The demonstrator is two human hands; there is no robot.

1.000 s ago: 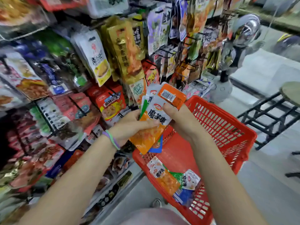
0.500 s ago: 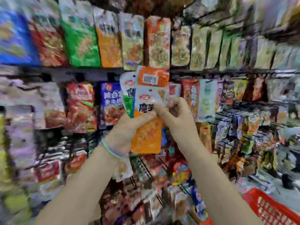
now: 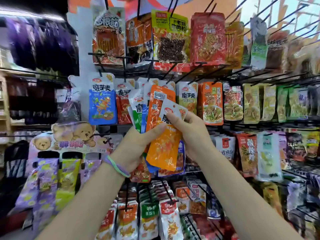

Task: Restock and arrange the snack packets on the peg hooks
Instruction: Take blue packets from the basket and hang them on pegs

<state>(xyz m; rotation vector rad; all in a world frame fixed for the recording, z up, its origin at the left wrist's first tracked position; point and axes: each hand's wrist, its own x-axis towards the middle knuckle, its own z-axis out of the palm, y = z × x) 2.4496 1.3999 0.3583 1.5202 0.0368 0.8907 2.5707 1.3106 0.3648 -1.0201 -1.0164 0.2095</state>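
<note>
I hold a fanned stack of snack packets [image 3: 155, 110] in front of the peg wall. My left hand [image 3: 136, 144] grips the stack from below, thumb across its front. My right hand [image 3: 188, 134] pinches the front orange-and-white packet [image 3: 164, 148] near its top edge. Behind it fan out an orange packet with a barcode [image 3: 159, 97], a green-and-white one [image 3: 137, 110] and a blue one. Matching packets hang on the peg hooks [image 3: 199, 65] just behind: a blue one [image 3: 102, 101], a red one [image 3: 123, 103] and a yellowish one [image 3: 187, 99].
Rows of other snack packets hang above, below and to the right, with long black hooks [image 3: 277, 14] sticking out at the upper right. A bear-printed card display [image 3: 69, 135] hangs at the left. Dark shelves stand at the far left.
The view has swung up from the red basket to the peg wall. Both hands have lifted the packet stack in front of the matching row, and my right hand has slid the front packet askew.
</note>
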